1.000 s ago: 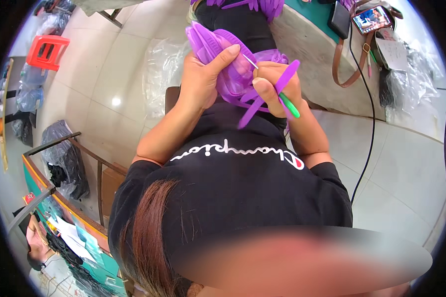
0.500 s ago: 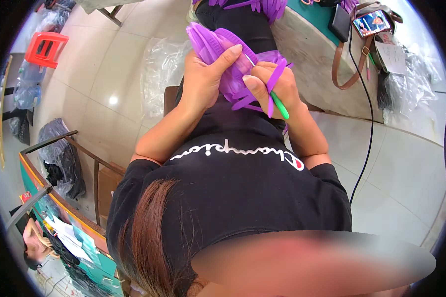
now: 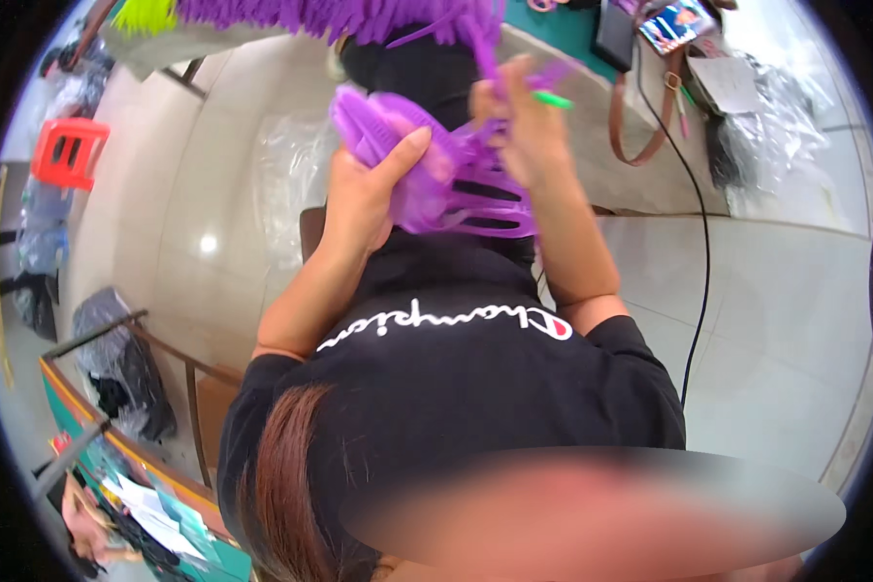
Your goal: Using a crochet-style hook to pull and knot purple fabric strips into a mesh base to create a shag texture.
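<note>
My left hand (image 3: 364,194) is closed around a purple soft plastic piece (image 3: 388,121), with the thumb pressed on top. Ribbed, folded layers stand up above the fingers, and looped straps with gaps between them hang toward my right. Close by on the right, my right hand (image 3: 524,126) is raised beside the straps and smeared by motion. A tool's green handle (image 3: 553,100) sticks out of it; the tool's other end is hidden. Purple strips run up past the right fingers, and I cannot tell whether those fingers grip them.
Many purple strips (image 3: 291,17) lie along the table at the top, beside a lime-green bunch (image 3: 145,15). A phone (image 3: 674,26), a brown strap (image 3: 619,121) and a black cable (image 3: 705,262) are at right. A red stool (image 3: 68,155) stands left; another person (image 3: 85,524) is lower left.
My right hand has moved up and away from the purple piece with the green-handled tool. The left hand has shifted slightly left and down, and the straps now spread out. The view has shifted too.
</note>
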Available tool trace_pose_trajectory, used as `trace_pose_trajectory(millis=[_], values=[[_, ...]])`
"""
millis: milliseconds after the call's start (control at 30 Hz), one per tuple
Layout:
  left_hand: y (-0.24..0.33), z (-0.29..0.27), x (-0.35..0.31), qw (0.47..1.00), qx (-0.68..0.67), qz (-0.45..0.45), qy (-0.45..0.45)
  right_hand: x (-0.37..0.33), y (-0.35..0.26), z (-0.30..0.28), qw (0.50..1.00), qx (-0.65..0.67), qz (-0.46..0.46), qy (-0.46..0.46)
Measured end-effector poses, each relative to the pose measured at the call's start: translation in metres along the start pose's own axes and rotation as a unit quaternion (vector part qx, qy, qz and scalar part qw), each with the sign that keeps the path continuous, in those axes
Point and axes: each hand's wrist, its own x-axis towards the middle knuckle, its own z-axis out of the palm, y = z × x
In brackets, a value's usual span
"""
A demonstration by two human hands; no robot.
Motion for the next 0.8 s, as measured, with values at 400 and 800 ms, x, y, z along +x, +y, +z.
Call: trace_pose_trajectory(millis=[400, 800], values=[[-0.003, -0.005, 0.0, 0.98, 0.179, 0.091, 0.015, -0.011, 0.029, 0.018, 0.927, -0.223, -0.3, -0.029], [-0.011, -0.065, 0.036, 0.99, -0.07, -0.115, 0.046, -0.047, -0.092, -0.089, 0.929, 0.251, -0.232, -0.14]])
